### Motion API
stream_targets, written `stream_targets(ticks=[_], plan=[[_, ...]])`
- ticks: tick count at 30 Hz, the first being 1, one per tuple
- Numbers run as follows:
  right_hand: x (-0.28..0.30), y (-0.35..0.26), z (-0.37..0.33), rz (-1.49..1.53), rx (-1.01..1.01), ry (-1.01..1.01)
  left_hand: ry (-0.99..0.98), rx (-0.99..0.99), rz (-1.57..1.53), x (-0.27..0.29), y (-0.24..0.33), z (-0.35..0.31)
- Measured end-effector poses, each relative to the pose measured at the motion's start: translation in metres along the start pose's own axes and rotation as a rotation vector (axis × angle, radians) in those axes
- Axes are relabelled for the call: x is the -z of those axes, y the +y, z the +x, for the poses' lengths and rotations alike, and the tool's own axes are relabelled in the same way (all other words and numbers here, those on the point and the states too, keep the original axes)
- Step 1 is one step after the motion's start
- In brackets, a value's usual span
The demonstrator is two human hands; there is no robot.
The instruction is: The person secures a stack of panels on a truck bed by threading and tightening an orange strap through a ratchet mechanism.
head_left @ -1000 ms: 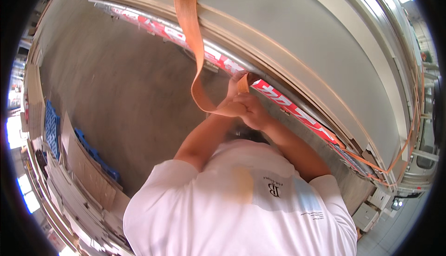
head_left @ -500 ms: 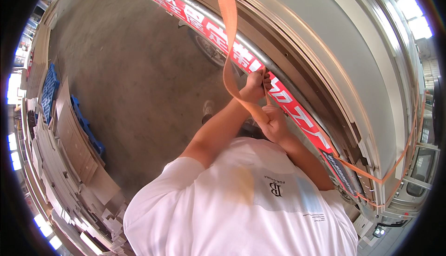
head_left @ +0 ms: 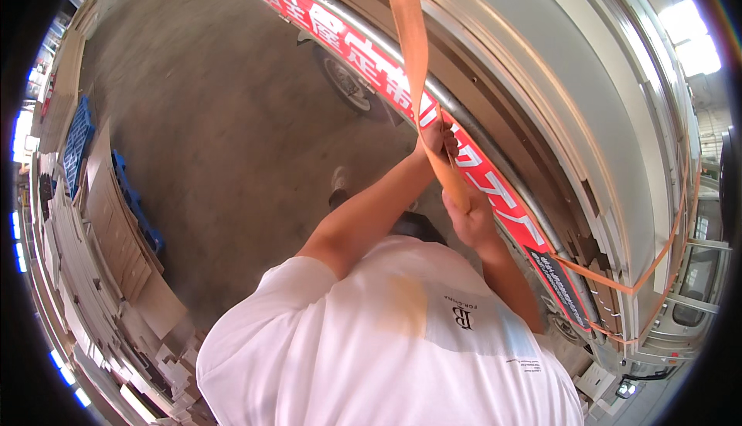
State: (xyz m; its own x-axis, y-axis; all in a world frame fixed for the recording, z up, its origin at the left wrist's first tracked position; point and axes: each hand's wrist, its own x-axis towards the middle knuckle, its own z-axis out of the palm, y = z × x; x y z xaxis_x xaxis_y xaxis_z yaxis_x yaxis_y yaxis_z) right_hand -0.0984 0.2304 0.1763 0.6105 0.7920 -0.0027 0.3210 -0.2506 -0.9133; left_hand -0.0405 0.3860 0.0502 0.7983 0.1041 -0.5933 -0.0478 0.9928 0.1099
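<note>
The right hand [head_left: 473, 221] is closed around the orange strap [head_left: 413, 55] low down; the left hand [head_left: 438, 136] grips it just above — both fists tight. The strap runs taut up over the truck's side [head_left: 541, 78], above the red banner [head_left: 371, 63] and wheel [head_left: 348, 86].

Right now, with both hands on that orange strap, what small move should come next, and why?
Probably a further pull downward. The left hand and right hand both grip the orange strap, which runs up over the truck's load; a hand-over-hand tug would likely take up any slack.
</note>
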Motion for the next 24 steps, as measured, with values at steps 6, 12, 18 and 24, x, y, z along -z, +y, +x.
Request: stream_targets(ticks=[6,12,18,24], plan=[[0.010,-0.006,0.012,-0.047,0.055,-0.132,-0.168,0.278,-0.009,0.016,0.004,0.018],[0.004,-0.012,0.039,-0.075,-0.292,-0.195,-0.126,0.424,0.181,0.024,0.016,0.040],[-0.012,0.024,0.053,-0.084,-0.531,-0.059,-0.086,0.320,0.613,0.032,0.033,0.058],[-0.043,0.081,0.100,0.272,-0.459,0.254,-0.400,-0.671,1.226,0.082,0.043,0.112]])
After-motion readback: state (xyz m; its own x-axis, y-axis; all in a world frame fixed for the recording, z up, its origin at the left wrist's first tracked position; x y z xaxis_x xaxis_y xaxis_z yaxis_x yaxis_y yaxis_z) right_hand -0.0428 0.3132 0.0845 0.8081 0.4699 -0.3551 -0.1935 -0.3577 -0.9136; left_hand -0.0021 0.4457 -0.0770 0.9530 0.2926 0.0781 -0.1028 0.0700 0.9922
